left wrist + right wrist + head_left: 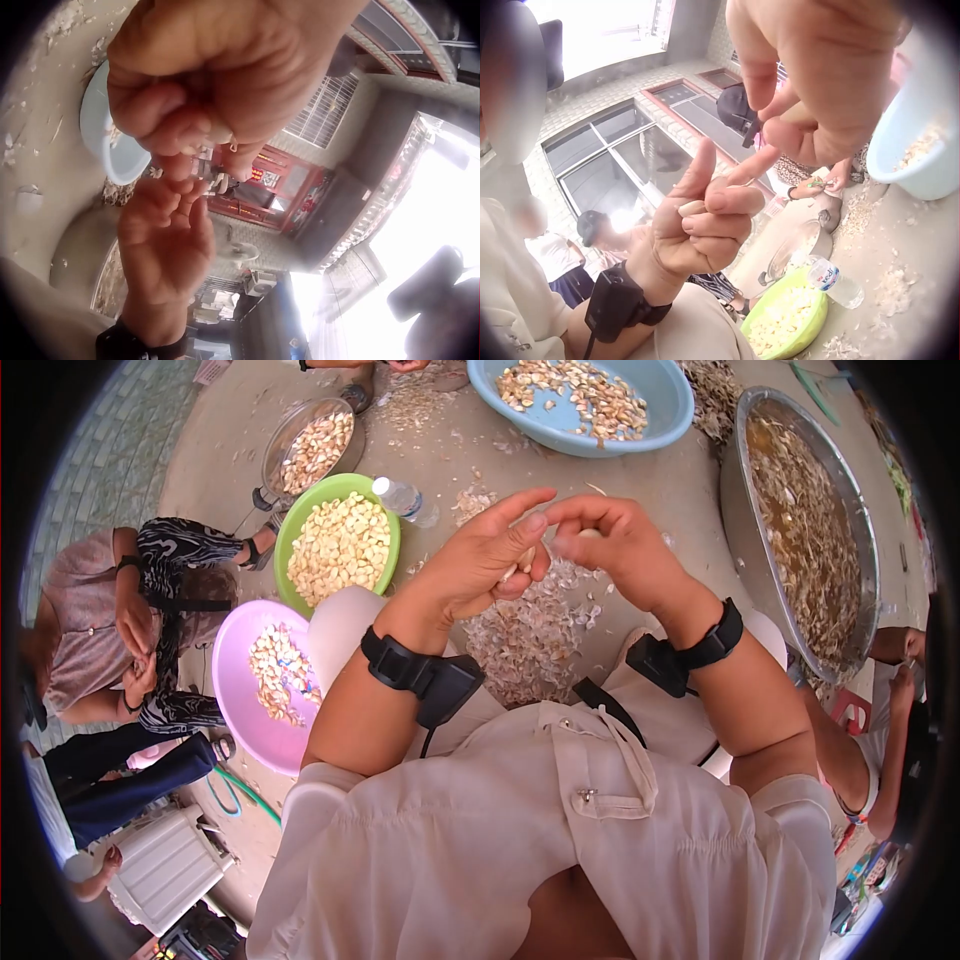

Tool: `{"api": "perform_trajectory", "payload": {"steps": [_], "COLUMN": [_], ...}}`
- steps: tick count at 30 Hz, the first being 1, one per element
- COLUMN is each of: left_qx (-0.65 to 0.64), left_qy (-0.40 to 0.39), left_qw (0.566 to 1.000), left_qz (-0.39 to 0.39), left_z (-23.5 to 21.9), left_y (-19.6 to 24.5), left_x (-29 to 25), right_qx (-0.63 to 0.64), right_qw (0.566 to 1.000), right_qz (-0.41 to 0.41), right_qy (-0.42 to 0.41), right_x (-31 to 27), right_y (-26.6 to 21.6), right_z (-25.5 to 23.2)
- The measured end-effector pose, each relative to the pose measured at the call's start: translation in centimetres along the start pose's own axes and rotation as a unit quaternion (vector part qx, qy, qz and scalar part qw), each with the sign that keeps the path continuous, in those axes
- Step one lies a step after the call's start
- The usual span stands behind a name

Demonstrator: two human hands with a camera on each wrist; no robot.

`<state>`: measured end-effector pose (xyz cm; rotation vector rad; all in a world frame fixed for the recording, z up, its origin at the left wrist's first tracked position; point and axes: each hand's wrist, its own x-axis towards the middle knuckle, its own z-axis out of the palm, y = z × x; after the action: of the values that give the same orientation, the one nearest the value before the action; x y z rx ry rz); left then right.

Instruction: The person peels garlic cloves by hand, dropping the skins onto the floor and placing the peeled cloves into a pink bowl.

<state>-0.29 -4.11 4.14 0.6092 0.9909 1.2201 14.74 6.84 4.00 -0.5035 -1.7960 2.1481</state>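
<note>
Garlic clove, small and pale, sits pinched between the thumb and curled fingers of the left hand, raised in front of the chest above the ground. The right hand meets it from the other side, thumb and fingertips curled in close; the head view shows a small pale piece at its fingertips, but it is too small to tell whether this is skin or clove. Both hands are closed in a pinch, not spread.

Judgement on handling: the clove is light, firm and rounded, with a dry papery skin that tears easily and slides over the smooth flesh beneath. A fingertip pinch across its middle should hold it; the skin is best caught by a nail at a tip. Hard squeezing may bruise it or let it slip out.

Surroundings: a pile of peelings lies on the ground below the hands. Nearby stand a green bowl of peeled cloves, a pink bowl, a blue basin, a large metal basin and a water bottle. Other people sit around.
</note>
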Motion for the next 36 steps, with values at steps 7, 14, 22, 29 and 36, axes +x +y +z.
{"api": "perform_trajectory", "payload": {"steps": [7,14,22,29,36], "left_qx": [-0.104,-0.229,-0.105,0.011,0.008], "left_qy": [-0.056,0.049,0.098,0.138,0.136], "left_qw": [0.993,0.972,0.988,0.982,0.985], "left_qz": [-0.003,-0.018,0.048,0.126,0.103], "left_z": [0.2,-0.1,0.2,0.4,0.2], "left_y": [-1.2,-1.3,-1.4,-1.6,-1.0], "left_x": [1.6,2.0,1.2,0.7,0.4], "right_qx": [-0.060,0.144,0.142,-0.058,-0.181], "right_qw": [0.995,0.988,0.990,0.996,0.973], "right_qz": [-0.082,-0.011,-0.012,-0.065,-0.137], "right_qy": [-0.004,0.059,0.016,0.036,0.040], "right_x": [0.3,0.2,0.2,0.3,0.4], "right_y": [0.3,-0.2,0.3,-0.4,-0.2], "right_z": [0.4,-1.1,-1.4,-0.8,-0.6]}}
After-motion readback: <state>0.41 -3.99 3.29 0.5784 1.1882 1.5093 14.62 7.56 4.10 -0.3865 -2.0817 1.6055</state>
